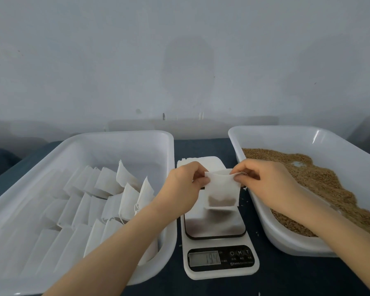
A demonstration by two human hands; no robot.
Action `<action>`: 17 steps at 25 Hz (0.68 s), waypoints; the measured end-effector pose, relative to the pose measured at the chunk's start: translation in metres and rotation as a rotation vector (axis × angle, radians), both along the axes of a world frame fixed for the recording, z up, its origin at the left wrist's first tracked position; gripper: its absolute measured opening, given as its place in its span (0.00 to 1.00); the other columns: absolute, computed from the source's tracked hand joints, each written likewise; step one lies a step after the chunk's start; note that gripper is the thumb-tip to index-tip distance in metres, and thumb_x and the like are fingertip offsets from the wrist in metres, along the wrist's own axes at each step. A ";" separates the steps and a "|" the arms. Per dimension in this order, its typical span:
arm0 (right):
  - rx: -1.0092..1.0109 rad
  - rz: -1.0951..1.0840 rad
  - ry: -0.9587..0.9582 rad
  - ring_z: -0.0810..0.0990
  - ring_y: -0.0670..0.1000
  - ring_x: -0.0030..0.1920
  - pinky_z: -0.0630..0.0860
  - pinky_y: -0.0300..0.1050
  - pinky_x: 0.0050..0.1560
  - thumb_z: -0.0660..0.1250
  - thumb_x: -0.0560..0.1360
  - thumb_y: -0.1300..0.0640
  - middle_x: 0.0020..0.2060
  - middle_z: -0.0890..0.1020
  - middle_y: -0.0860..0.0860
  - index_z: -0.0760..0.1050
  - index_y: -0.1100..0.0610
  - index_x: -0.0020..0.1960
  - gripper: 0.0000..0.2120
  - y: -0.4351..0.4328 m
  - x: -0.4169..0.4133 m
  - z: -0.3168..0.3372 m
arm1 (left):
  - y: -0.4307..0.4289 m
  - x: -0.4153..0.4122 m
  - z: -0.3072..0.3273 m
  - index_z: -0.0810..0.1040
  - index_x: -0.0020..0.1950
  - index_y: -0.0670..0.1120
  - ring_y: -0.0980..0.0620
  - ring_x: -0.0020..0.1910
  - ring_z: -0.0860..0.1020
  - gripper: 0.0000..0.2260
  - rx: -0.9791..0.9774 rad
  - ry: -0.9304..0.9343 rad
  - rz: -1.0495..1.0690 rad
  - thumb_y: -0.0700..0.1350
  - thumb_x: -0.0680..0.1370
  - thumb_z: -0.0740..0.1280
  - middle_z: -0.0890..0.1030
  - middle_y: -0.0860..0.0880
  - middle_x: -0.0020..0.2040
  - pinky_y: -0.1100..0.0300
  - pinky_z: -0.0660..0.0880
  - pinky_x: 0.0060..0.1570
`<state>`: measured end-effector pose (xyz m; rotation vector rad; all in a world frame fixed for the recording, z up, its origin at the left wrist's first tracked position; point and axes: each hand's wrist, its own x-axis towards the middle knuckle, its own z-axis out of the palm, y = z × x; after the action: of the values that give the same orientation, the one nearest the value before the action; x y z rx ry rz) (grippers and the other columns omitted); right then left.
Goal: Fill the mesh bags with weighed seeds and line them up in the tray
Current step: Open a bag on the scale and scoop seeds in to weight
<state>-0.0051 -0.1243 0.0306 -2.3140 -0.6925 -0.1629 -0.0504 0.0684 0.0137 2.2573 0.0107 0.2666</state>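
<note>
Nearest the viewer is the scale (pixel 216 272), white, w/ its display (pixel 204 258) at the near end; the digits look like 194, but they are faint. Behind the display is the steel platform (pixel 214 224) of the scale.

Above the platform the mesh bag (pixel 221 190) hangs between both hands. I cannot tell if its bottom touches the platform. A dark heap of seeds (pixel 221 201) sits in the lower part of the bag. The left hand (pixel 181 186) pinches the top left corner w/ thumb and forefinger, other fingers curled. The right hand (pixel 265 180) pinches the top right corner the same way. The bag mouth is a bit open between the 2 pinches.

Left of the scale, just beside it, stands a white tray (pixel 120 133) w/ filled bags (pixel 109 184) lined in rows, leaning on each other. Right of the scale is a 2nd white tray (pixel 276 128) w/ loose brown seeds (pixel 320 180); the right forearm crosses over its near wall.

At the far end of the scale lies a stack of empty bags (pixel 203 162). All stands on a dark table (pixel 201 144), and behind the scale is a pale wall (pixel 179 60).
</note>
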 end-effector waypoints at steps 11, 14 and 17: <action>-0.020 0.058 -0.035 0.77 0.41 0.44 0.71 0.28 0.44 0.67 0.76 0.57 0.42 0.80 0.45 0.77 0.49 0.54 0.08 0.001 -0.006 -0.016 | 0.003 -0.005 0.001 0.76 0.50 0.45 0.52 0.43 0.75 0.04 0.179 0.008 0.022 0.43 0.81 0.63 0.79 0.51 0.44 0.73 0.67 0.38; 0.008 0.055 -0.049 0.76 0.37 0.48 0.70 0.24 0.46 0.67 0.76 0.57 0.46 0.79 0.41 0.77 0.47 0.56 0.10 -0.002 -0.009 -0.017 | 0.001 -0.004 0.002 0.74 0.48 0.47 0.51 0.44 0.74 0.03 0.202 0.007 0.020 0.44 0.81 0.62 0.79 0.51 0.45 0.68 0.65 0.39; 0.032 0.041 -0.050 0.77 0.38 0.49 0.70 0.25 0.47 0.67 0.76 0.58 0.46 0.79 0.42 0.76 0.47 0.57 0.12 -0.001 -0.009 -0.017 | 0.001 -0.003 0.001 0.73 0.47 0.48 0.52 0.43 0.74 0.04 0.207 -0.005 0.020 0.44 0.81 0.62 0.78 0.51 0.44 0.68 0.64 0.38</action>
<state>-0.0138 -0.1252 0.0132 -2.2705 -0.7566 -0.2116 -0.0539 0.0697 0.0149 2.4630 0.0027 0.2953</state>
